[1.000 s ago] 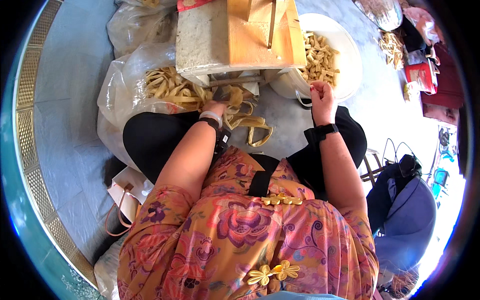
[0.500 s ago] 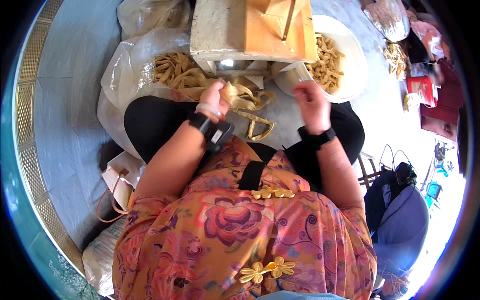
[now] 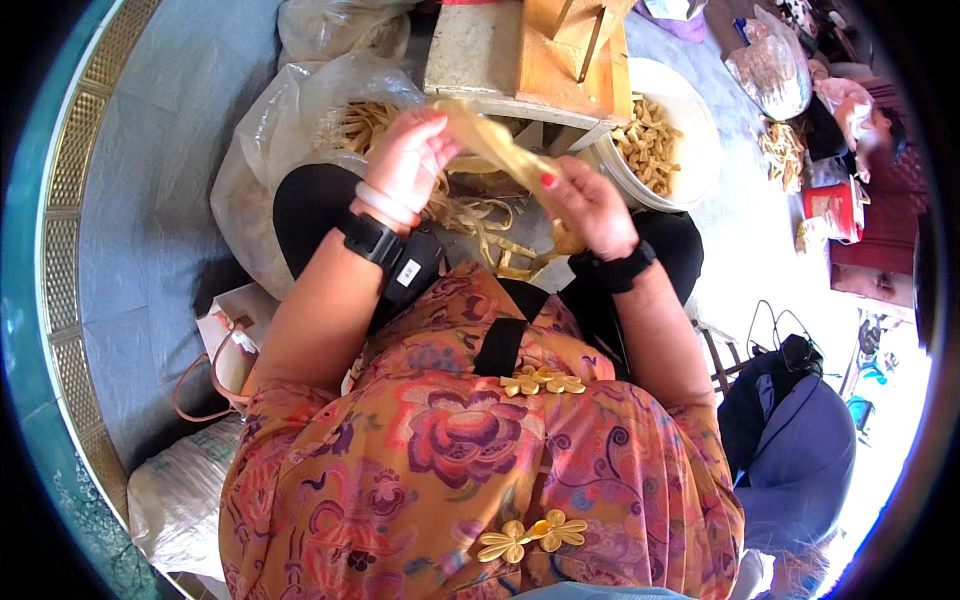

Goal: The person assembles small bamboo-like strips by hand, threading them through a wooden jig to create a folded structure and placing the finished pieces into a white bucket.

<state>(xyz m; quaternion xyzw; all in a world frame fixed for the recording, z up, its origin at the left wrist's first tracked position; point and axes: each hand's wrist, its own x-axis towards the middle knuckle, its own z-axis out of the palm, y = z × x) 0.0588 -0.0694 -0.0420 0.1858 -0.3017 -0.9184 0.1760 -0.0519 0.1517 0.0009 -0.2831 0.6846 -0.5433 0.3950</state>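
A flat, pale-yellow, pliable strip [image 3: 492,142] is stretched between my two hands, above my lap. My left hand [image 3: 408,160] grips its upper left end, fingers bent round it. With thumb and fingers, my right hand [image 3: 594,208] pinches the strip's lower right part, and a length hangs beneath that hand. More loose strips [image 3: 485,222] lie tangled on the floor below. Behind my left hand, a clear plastic bag [image 3: 262,135] stands open, with a heap of similar strips [image 3: 365,125] inside.
A white stool [image 3: 470,60] carrying a wooden block [image 3: 575,75] stands ahead of me. Beside it at right, a white bucket [image 3: 700,150] contains many short knotted yellow pieces [image 3: 648,145]. A red container [image 3: 833,212] stands farther right. At left are a handbag [image 3: 235,365] and a sack [image 3: 185,490].
Both hands have risen; my right hand, previously apart from the strips, now grips the strip. My left hand has lifted it from the pile. The view has shifted slightly.
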